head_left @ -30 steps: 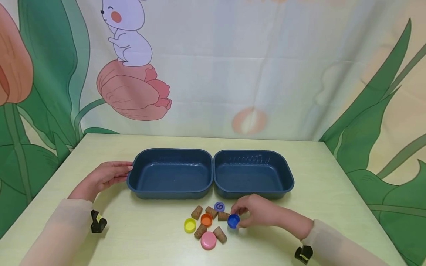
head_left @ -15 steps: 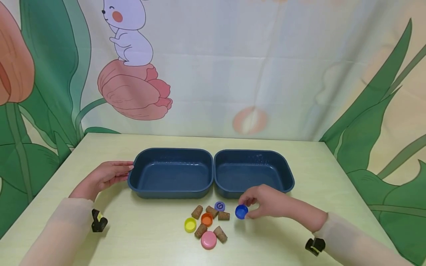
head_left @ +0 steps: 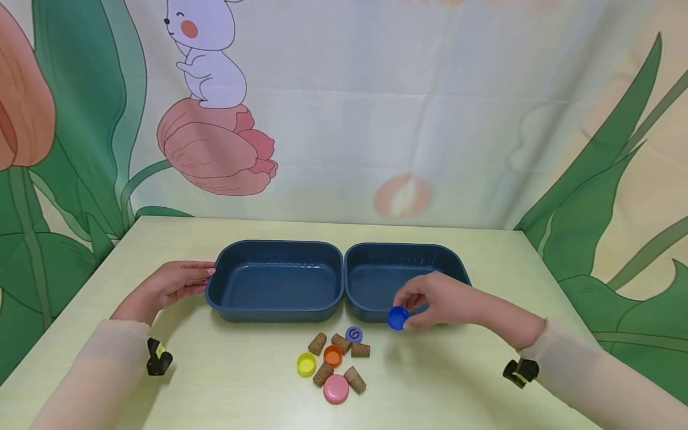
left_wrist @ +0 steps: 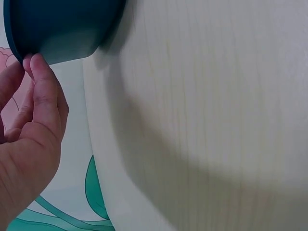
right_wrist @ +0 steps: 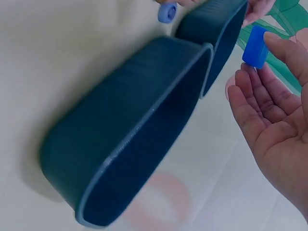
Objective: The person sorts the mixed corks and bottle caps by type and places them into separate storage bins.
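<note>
My right hand point(head_left: 443, 298) pinches a blue bottle cap point(head_left: 398, 318) between thumb and fingertips, raised at the front wall of the right dark blue bin point(head_left: 366, 312). In the right wrist view the cap point(right_wrist: 255, 47) is held on edge, beside and apart from the bins. My left hand point(head_left: 166, 285) holds the outer end of the left dark blue bin point(head_left: 274, 315); in the left wrist view its fingertips pinch the rim. Both bins look empty inside, though the right hand hides part of the right one.
Before the bins lie several brown corks point(head_left: 361, 350), a yellow cap point(head_left: 306, 364), an orange cap point(head_left: 332, 356), a pink cap point(head_left: 335, 389) and a purple cap point(head_left: 353, 334) with a swirl. A printed curtain point(head_left: 344, 119) hangs behind the pale table point(head_left: 215, 382).
The right hand has lifted the blue cap from beside the corks and carried it right and away toward the right bin. The left hand has stayed at the left bin.
</note>
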Demonstrator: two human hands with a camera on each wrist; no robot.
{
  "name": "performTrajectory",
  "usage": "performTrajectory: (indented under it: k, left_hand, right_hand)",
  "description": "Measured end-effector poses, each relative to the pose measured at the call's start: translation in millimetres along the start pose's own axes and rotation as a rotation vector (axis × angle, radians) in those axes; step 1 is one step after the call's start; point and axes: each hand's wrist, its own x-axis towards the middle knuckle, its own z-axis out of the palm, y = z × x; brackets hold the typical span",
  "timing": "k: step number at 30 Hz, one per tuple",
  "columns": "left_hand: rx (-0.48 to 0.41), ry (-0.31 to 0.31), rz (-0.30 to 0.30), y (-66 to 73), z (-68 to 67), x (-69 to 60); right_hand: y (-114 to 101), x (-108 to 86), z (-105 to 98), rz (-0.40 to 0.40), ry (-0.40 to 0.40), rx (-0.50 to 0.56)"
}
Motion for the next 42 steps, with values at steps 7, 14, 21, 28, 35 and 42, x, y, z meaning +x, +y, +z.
performTrajectory:
  k: [7, 14, 21, 28, 35, 42]
  left_hand:
    - [0.003, -0.002, -0.002, 0.9, 0.5, -0.8]
    - [-0.004, 0.003, -0.009, 0.9, 0.1, 0.0]
    - [0.019, 0.0, -0.001, 0.7, 0.3, 0.9]
    - [0.031, 0.007, -0.006, 0.4, 0.8, 0.3]
    - [0.071, 0.008, 0.003, 1.2, 2.0, 0.2]
    - [0.076, 0.0, 0.021, 0.9, 1.2, 1.0]
  right_hand:
    - [-2, 0.6, -20, 0.024, -0.008, 0.0]
    - [-6, 2.9, -36, 0.047, -0.019, -0.005]
    - [-8, 8.3, -51, 0.058, -0.013, 0.005]
    - [-9, 16.5, -62, 0.053, -0.001, 0.029]
    - [-12, 24.3, -75, 0.032, 0.009, 0.008]
    - [-7, 37.0, -85, 0.029, 0.034, -0.014]
